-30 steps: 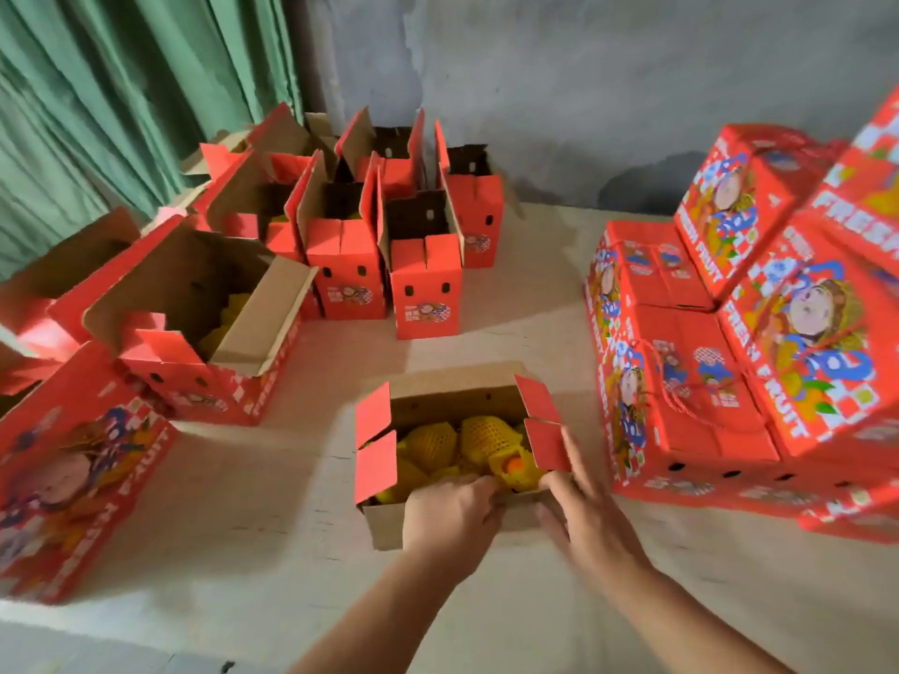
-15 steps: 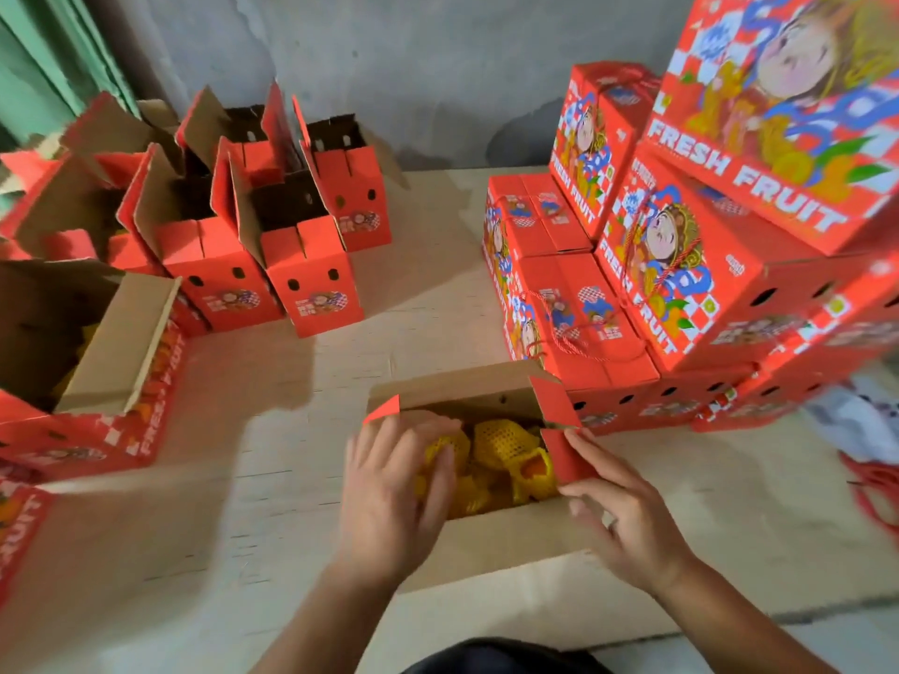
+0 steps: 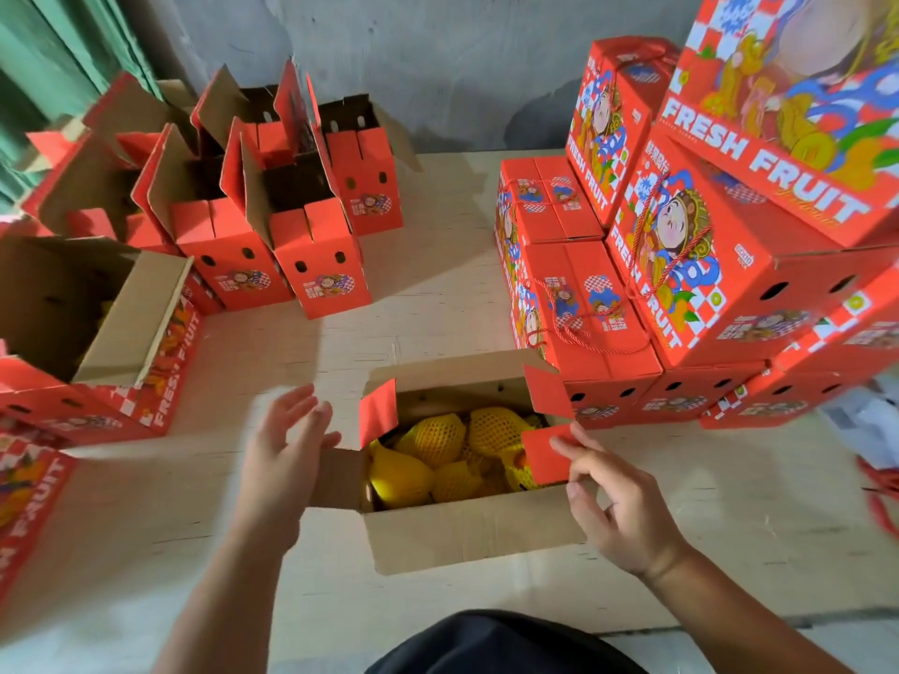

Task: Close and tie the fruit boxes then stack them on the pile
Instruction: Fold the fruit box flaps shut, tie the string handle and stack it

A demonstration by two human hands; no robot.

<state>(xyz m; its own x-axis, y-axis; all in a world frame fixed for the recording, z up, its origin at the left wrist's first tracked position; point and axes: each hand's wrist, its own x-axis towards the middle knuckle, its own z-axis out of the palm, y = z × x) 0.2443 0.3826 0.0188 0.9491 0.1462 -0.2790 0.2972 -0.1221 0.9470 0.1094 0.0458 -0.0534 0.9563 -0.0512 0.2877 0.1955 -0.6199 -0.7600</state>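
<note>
The open fruit box (image 3: 467,479) sits on the surface (image 3: 438,304), near edge, all flaps up, holding fruit (image 3: 428,440) in yellow net sleeves. The left hand (image 3: 282,459) is just left of the box, fingers spread and straight, gripping nothing (motion-blurred). The right hand (image 3: 618,508) pinches the box's red right-side flap (image 3: 547,454). The pile of closed boxes (image 3: 681,284) stands right of and behind the box; empty open boxes (image 3: 292,235) stand left and behind.

Between the hands, the open box (image 3: 467,527) was plain brown card with red flaps, its fruit (image 3: 438,437) yellow in yellow mesh netting. Beyond the right hand (image 3: 622,513), stacked boxes (image 3: 705,265) were red with blue-and-white checks, a cartoon figure and white lettering.
</note>
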